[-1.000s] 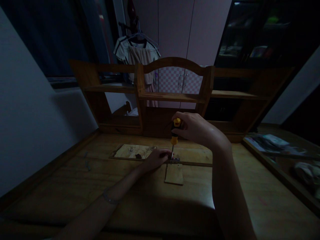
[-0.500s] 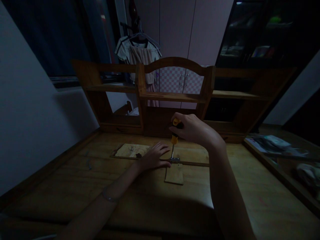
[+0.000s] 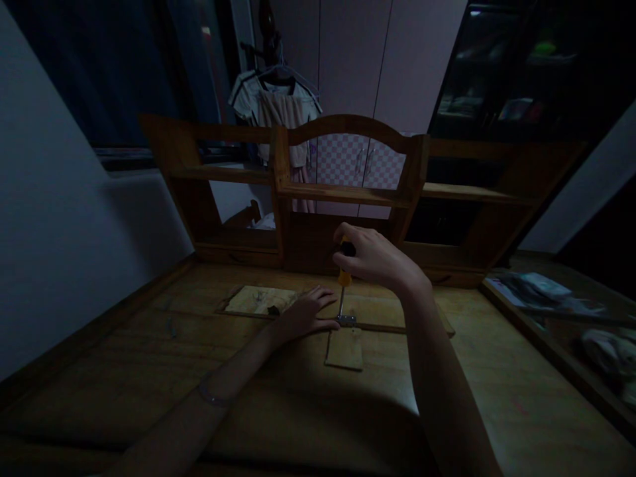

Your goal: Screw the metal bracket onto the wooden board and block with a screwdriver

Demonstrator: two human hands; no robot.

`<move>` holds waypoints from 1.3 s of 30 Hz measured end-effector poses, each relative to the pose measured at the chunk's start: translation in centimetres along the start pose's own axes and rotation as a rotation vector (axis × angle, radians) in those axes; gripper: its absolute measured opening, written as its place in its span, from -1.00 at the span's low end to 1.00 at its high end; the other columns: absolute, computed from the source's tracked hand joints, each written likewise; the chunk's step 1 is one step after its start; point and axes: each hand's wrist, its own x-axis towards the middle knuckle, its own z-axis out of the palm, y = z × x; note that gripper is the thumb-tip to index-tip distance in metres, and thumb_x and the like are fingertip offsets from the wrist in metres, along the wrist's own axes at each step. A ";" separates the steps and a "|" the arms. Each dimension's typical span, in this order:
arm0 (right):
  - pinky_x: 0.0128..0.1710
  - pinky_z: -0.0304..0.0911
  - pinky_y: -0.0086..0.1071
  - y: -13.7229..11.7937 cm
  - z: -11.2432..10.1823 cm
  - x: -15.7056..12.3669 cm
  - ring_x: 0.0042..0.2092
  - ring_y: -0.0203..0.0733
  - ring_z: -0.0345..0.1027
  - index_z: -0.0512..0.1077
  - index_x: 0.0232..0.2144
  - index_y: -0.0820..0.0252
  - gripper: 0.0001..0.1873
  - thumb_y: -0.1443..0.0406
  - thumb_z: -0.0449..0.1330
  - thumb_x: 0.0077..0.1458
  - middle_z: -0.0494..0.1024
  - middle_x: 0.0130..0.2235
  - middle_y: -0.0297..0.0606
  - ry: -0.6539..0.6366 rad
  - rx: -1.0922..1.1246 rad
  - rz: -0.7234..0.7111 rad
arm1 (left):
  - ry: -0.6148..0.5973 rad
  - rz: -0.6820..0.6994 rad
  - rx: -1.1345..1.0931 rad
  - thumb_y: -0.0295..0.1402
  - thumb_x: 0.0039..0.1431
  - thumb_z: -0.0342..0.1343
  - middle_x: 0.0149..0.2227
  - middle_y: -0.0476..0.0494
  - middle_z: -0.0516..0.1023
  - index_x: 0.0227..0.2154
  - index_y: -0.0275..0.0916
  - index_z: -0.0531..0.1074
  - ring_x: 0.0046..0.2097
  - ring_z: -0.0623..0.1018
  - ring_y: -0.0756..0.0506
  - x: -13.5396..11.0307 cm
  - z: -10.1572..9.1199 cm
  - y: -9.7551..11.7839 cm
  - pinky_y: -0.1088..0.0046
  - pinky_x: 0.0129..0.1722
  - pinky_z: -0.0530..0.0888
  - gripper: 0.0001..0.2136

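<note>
My right hand is closed around the black and yellow handle of a screwdriver that stands upright, its tip on a small metal hinge. The hinge sits at the top edge of a small wooden flap on the wooden desk top. My left hand lies flat on the wood just left of the hinge, fingers spread and holding nothing. A thin bracelet circles my left wrist.
A wooden shelf unit with an arched top stands along the desk's back edge. A pale board lies left of my hands. Clothes hang behind the shelf. Papers and cloth lie at the right. The room is dim.
My left hand went from pinching at the screwdriver's tip to lying flat beside the hinge. My right hand stayed on the handle, covering more of its yellow cap.
</note>
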 end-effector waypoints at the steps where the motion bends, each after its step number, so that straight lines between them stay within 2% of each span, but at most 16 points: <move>1: -0.23 0.14 -0.38 0.1 0.1 0.1 -0.19 -0.15 0.36 0.36 -0.13 0.17 -0.79 0.25 0.13 0.18 0.48 -0.21 -0.26 -0.003 0.010 -0.005 | -0.002 0.000 0.001 0.10 0.09 0.13 0.12 -0.21 0.34 0.13 -0.23 0.32 0.12 0.35 -0.18 0.0 0.0 0.0 0.28 0.14 0.32 -0.35; 4: -0.28 0.11 -0.39 0.2 0.3 0.1 -0.29 -0.19 0.34 0.36 -0.14 0.15 -0.83 0.27 0.10 0.22 0.46 -0.32 -0.29 0.016 -0.014 0.015 | -0.006 0.004 0.033 0.13 0.07 0.11 0.10 -0.21 0.37 0.09 -0.20 0.38 0.12 0.35 -0.22 0.2 -0.1 -0.2 0.20 0.17 0.27 -0.37; 8: -0.29 0.11 -0.34 0.3 0.2 -0.1 -0.28 -0.12 0.34 0.34 -0.11 0.15 -0.76 0.19 0.14 0.20 0.46 -0.33 -0.27 0.011 -0.061 0.073 | -0.038 0.038 0.086 0.16 0.08 0.07 0.10 -0.20 0.37 0.07 -0.19 0.40 0.15 0.33 -0.22 0.4 0.0 -0.7 0.15 0.26 0.14 -0.38; 13: -0.12 0.16 -0.33 0.4 0.0 -0.2 -0.11 -0.07 0.33 0.31 -0.08 0.23 -0.70 0.27 0.16 0.13 0.43 -0.10 -0.17 -0.012 0.016 0.052 | -0.088 0.039 0.103 0.12 0.16 0.01 0.13 -0.21 0.32 0.09 -0.17 0.36 0.15 0.33 -0.19 0.2 -0.2 -0.4 0.27 0.14 0.30 -0.42; 17: -0.15 0.16 -0.35 0.4 0.5 -0.1 -0.13 -0.10 0.35 0.32 -0.10 0.23 -0.77 0.32 0.12 0.17 0.45 -0.17 -0.19 0.031 -0.029 0.024 | -0.092 0.034 0.097 0.10 0.17 0.00 0.13 -0.24 0.31 0.09 -0.17 0.36 0.15 0.32 -0.20 0.2 -0.5 0.1 0.27 0.13 0.31 -0.44; 22: -0.22 0.15 -0.33 0.1 0.6 0.1 -0.21 -0.08 0.37 0.34 -0.11 0.19 -0.79 0.24 0.12 0.24 0.47 -0.29 -0.24 0.021 -0.075 0.046 | -0.091 0.018 0.082 0.11 0.18 -0.01 0.14 -0.22 0.29 0.11 -0.14 0.36 0.16 0.32 -0.19 0.3 -0.6 0.0 0.27 0.13 0.31 -0.43; 26: -0.20 0.17 -0.26 -0.1 0.3 0.0 -0.14 0.03 0.37 0.33 -0.07 0.23 -0.66 0.15 0.15 0.18 0.48 -0.18 -0.15 0.017 -0.109 0.110 | -0.087 0.005 0.101 0.10 0.19 0.00 0.13 -0.21 0.30 0.11 -0.13 0.36 0.14 0.33 -0.19 0.3 -0.3 -0.3 0.28 0.12 0.32 -0.45; 29: -0.16 0.17 -0.26 0.1 0.2 -0.1 -0.09 0.03 0.35 0.31 -0.03 0.27 -0.64 0.21 0.15 0.15 0.46 -0.09 -0.11 0.005 -0.077 0.108 | -0.089 0.014 0.115 0.08 0.21 -0.01 0.12 -0.19 0.31 0.13 -0.12 0.35 0.13 0.33 -0.17 0.4 -0.2 -0.5 0.29 0.11 0.32 -0.47; 33: -0.19 0.16 -0.33 0.5 0.4 0.0 -0.15 -0.08 0.36 0.32 -0.05 0.24 -0.73 0.28 0.15 0.21 0.48 -0.19 -0.17 0.009 -0.053 0.065 | -0.091 0.019 0.125 0.08 0.21 -0.01 0.13 -0.19 0.31 0.13 -0.12 0.34 0.12 0.34 -0.16 0.5 -0.3 -0.3 0.31 0.11 0.32 -0.46; 36: -0.28 0.13 -0.35 0.6 0.5 0.1 -0.23 -0.10 0.36 0.33 -0.13 0.21 -0.79 0.21 0.15 0.25 0.47 -0.29 -0.19 0.026 -0.093 0.082 | -0.090 0.015 0.125 0.07 0.21 0.00 0.12 -0.20 0.32 0.12 -0.14 0.35 0.12 0.34 -0.16 0.5 -0.3 -0.2 0.33 0.10 0.33 -0.47; 39: -0.34 0.09 -0.36 0.8 0.7 0.2 -0.27 -0.09 0.36 0.32 -0.16 0.20 -0.74 0.13 0.16 0.27 0.46 -0.32 -0.18 0.033 -0.131 0.121 | -0.083 0.018 0.121 0.08 0.19 0.03 0.12 -0.20 0.32 0.12 -0.15 0.34 0.12 0.35 -0.17 0.4 -0.1 -0.3 0.32 0.10 0.33 -0.45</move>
